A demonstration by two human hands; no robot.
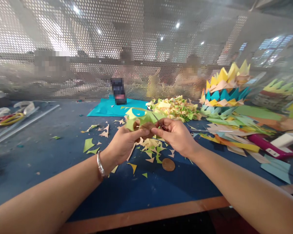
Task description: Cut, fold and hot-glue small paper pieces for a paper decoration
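My left hand (127,139) is closed on a light green paper strip (146,119) with a scalloped, pointed edge, at the middle of the view. Close beside it, fingertips nearly meeting, my right hand (174,133) is wrapped round small scissors (158,119), whose dark tip shows against the green paper. My fingers hide most of the scissors. Green, yellow and peach paper scraps (152,146) lie on the blue table under and around my hands. A round brown disc (168,164) rests just below my right hand.
A heap of paper bits (175,109) and stacked paper crowns (226,89) stand behind, to the right. Blue-green sheets (102,109) lie at the back. Paper strips (234,139) and a magenta tool (268,146) are at right, yellow-handled scissors (13,119) at left. A perforated screen (88,71) closes the back.
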